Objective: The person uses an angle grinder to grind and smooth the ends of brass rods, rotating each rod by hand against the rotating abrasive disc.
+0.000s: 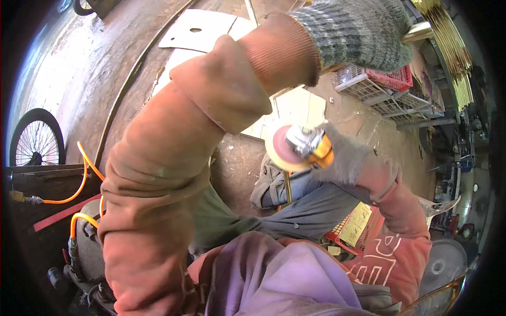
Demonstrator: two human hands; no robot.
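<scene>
My left arm reaches across to the upper right. My left hand (358, 34), in a grey knitted glove, is closed round a shiny metal tube (419, 32) whose end shows past the fingers. Nearer my lap, my gloved right hand (341, 158) grips a yellow angle grinder (322, 152) with a silver gear head. Its round disc (279, 150), pinkish with a pale rim, faces up and to the left and looks blurred. A thin brass-coloured rod (288, 187) stands below the disc, between my legs. The glove hides most of the grinder's body.
Several brass-coloured tubes (448, 47) hang at the upper right, beside crates (377, 87). A red basket (350, 239) with a yellow card sits by my right leg. An orange hose (84, 174) and a spoked wheel (37, 139) are at the left. White sheets (197, 31) lie ahead.
</scene>
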